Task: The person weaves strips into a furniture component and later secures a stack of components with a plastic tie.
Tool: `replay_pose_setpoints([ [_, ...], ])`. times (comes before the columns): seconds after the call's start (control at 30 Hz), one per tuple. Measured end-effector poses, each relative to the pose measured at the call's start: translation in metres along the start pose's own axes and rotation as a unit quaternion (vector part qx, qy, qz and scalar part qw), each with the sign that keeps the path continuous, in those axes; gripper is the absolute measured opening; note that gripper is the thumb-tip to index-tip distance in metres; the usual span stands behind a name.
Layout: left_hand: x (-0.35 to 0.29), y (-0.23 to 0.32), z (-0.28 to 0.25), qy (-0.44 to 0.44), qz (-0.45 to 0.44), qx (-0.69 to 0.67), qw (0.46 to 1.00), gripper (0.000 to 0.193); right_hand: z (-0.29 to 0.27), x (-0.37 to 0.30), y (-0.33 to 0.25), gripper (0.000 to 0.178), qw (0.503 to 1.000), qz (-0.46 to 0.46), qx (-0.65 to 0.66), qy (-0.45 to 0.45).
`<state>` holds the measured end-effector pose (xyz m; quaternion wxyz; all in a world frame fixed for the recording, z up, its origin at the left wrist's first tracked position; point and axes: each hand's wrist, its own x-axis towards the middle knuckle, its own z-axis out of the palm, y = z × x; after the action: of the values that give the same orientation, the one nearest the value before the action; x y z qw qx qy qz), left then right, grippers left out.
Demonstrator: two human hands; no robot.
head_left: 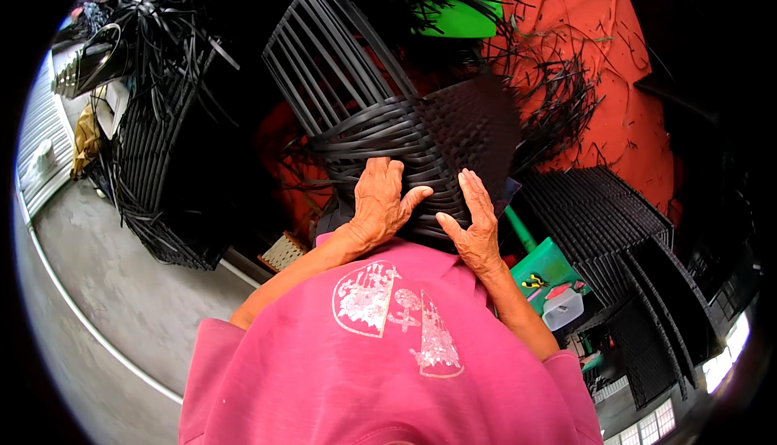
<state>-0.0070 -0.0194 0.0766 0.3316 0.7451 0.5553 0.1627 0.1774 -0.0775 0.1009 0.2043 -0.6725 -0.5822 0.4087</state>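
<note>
In front of me stands a boxy black woven piece (405,133), made of flat, plastic-looking strips. Its far part shows bare parallel bars, while bands of strips cross the near part; the right face is densely woven. My left hand (379,201) lies on the near bands, its fingers bent down together onto the strips and its thumb stretched to the right. Whatever is under those fingertips is hidden. Against the near right corner rests my right hand (477,226), open, with fingers straight and thumb apart. A narrow stretch of weave shows between the two hands.
Loose black strips (558,113) spread over a red sheet (623,113) at the right. More woven black pieces stand left (154,170) and right (599,210). A green tray (538,260) holds yellow-handled snips (534,281) and a clear tub (563,309). A green sheet (465,8) lies far off.
</note>
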Motion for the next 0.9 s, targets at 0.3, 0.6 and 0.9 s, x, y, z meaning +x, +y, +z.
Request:
replay_pose_setpoints([
  [0.3,-0.016,0.002,-0.006,-0.057,-0.029,-0.035,0.997,0.053,0.013,-0.018,0.013,0.06,0.998,-0.014,0.024,0.05],
  [0.6,-0.039,-0.035,-0.056,-0.109,-0.014,-0.133,0.985,0.027,0.037,-0.038,0.009,0.056,1.0,-0.021,-0.013,0.019],
  [0.9,0.027,-0.06,-0.057,-0.058,-0.082,-0.047,0.994,0.022,0.04,-0.037,0.014,0.054,1.0,-0.023,-0.001,0.014],
])
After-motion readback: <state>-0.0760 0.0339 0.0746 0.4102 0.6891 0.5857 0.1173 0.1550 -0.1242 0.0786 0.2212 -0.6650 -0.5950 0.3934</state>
